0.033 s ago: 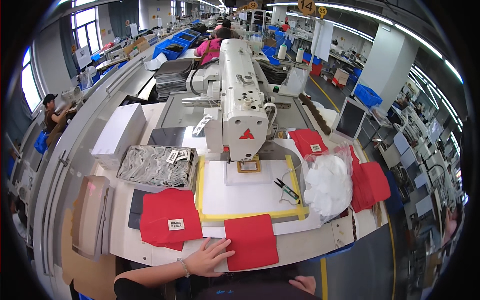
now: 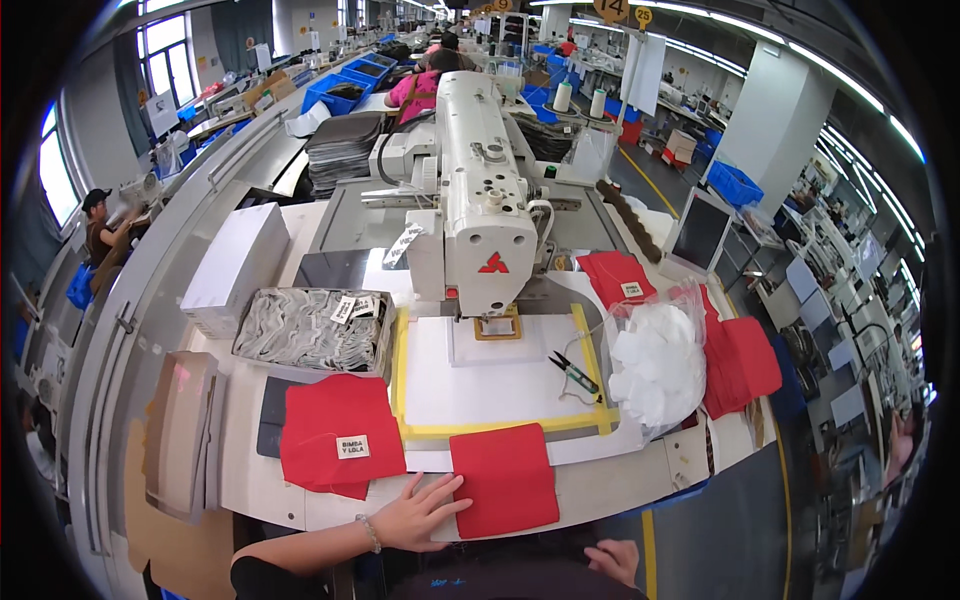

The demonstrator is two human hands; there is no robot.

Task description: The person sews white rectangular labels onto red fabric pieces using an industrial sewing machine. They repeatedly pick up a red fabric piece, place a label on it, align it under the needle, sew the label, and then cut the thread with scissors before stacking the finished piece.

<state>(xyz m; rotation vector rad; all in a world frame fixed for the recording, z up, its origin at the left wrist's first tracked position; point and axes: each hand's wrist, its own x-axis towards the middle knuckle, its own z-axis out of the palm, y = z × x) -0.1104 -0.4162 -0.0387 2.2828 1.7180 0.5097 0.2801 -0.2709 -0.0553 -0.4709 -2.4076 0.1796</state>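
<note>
My left hand (image 2: 412,515), with a beaded bracelet at the wrist, lies flat with its fingers spread at the table's front edge. Its fingertips touch the left side of a plain red fabric piece (image 2: 504,482). Beyond it to the left lies another red fabric piece (image 2: 330,415) bearing a sewn-on cream label (image 2: 352,446). Low in the picture, in front of the table edge, is my right hand (image 2: 614,562). Its fingers are curled in, and whatever they may hold is hidden. A white sewing machine (image 2: 488,225) stands over a white sheet bordered with yellow tape (image 2: 480,385).
Thread snips (image 2: 574,374) lie on the sheet's right side. A box of labels (image 2: 312,330) and a white carton (image 2: 236,272) stand left. To the right are a plastic bag of white pieces (image 2: 656,365) and stacked red fabric (image 2: 745,365). An open cardboard box (image 2: 182,430) is at far left.
My right hand has risen slightly and moved a little to the right, showing more of its curled fingers. My left hand keeps its place against the red fabric.
</note>
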